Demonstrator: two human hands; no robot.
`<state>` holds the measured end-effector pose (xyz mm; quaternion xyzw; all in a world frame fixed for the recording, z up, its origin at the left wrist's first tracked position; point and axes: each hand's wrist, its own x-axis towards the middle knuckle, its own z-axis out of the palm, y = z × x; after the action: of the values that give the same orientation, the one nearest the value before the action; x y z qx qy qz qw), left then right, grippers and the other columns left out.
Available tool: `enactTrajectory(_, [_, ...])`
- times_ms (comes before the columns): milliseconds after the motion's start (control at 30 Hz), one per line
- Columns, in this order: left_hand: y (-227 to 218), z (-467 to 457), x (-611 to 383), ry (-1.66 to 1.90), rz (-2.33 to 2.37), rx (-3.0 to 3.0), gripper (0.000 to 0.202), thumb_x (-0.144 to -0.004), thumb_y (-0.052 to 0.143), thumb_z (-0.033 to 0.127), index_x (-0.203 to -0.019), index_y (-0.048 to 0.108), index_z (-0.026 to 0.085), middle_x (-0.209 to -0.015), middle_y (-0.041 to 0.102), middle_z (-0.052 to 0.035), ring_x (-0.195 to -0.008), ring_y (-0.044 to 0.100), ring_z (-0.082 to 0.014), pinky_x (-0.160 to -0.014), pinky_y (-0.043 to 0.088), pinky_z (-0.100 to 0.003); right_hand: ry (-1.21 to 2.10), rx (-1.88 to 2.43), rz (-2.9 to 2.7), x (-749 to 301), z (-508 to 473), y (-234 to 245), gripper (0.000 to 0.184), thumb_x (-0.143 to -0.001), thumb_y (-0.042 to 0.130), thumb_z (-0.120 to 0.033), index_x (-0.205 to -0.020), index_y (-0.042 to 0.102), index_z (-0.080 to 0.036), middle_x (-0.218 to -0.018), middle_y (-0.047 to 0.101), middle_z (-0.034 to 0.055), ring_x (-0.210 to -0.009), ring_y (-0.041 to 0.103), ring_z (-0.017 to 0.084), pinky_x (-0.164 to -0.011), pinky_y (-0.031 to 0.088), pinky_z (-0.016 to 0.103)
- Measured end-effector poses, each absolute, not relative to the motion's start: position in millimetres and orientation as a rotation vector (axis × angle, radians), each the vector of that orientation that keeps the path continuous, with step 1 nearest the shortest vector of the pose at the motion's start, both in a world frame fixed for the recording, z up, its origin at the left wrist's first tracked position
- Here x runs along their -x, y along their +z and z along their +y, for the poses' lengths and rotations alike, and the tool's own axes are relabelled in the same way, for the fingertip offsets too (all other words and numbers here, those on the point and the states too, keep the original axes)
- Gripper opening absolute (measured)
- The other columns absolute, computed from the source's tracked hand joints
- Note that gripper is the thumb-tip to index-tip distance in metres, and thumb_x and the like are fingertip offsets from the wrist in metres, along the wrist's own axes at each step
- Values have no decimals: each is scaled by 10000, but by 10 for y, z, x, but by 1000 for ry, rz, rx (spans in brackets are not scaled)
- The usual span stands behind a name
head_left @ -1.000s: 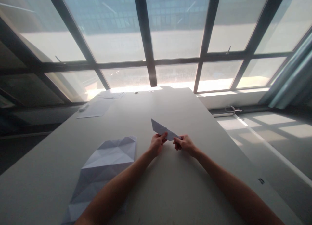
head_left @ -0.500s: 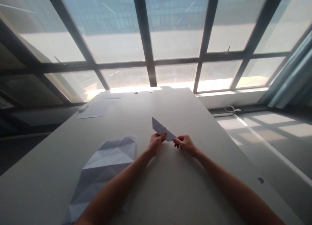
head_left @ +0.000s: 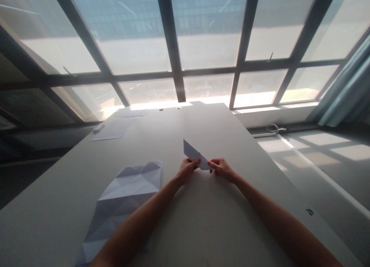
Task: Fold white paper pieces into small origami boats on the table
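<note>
A small folded piece of white paper [head_left: 194, 153] stands tilted above the grey table [head_left: 219, 205], its pointed end up and to the left. My left hand [head_left: 187, 169] pinches its lower edge with thumb and fingers closed. My right hand [head_left: 222, 169] pinches the paper's right end, fingers closed too. Both forearms reach in from the bottom of the view.
A larger creased sheet of white paper [head_left: 123, 205] lies on the table to the left of my arms. Flat paper sheets [head_left: 114, 129] rest at the far left corner. Tall windows [head_left: 202, 39] stand behind the table. A curtain [head_left: 343, 93] hangs at right.
The folded paper has turned a little more upright and shifted slightly right, with both hands following it. The creased sheet has not moved.
</note>
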<state>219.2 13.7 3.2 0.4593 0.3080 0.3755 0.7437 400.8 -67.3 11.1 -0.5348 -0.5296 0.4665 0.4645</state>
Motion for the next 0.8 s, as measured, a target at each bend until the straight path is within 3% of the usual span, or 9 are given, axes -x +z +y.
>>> enactTrajectory(133, [20,74,-2206,743,617,-1079,343,-658,859,324,-879,740,90,-891,747,-115,-801,691,-240,-782,527,-335,1154,1326,-1412,-3994,-673,96,431,-762,652,-551,-707,711,-127,-567,604,11,-474,469,103,-458,339,214])
enactTrajectory(433, [53,327,-2140,983,696,-777,274,-700,846,280,-850,717,89,-868,743,-114,-826,695,-187,-799,530,-272,1337,1364,-1452,-4015,-678,145,363,-730,678,-477,-679,727,-121,-552,594,10,-488,454,102,-469,298,217])
enactTrajectory(633, [19,457,-2113,1178,652,-642,238,-696,845,277,-811,712,117,-822,747,-69,-837,710,-179,-873,523,-300,1312,1372,-1542,-4071,-666,98,320,-740,663,-428,-633,690,-128,-478,487,-35,-458,361,75,-445,229,213])
enactTrajectory(800, [-7,490,-2111,1206,696,-677,265,-706,836,317,-805,709,107,-815,747,-88,-839,715,-195,-871,520,-315,1266,1383,-1596,-4074,-665,60,324,-768,640,-422,-607,652,-141,-494,523,-29,-452,389,80,-435,246,208])
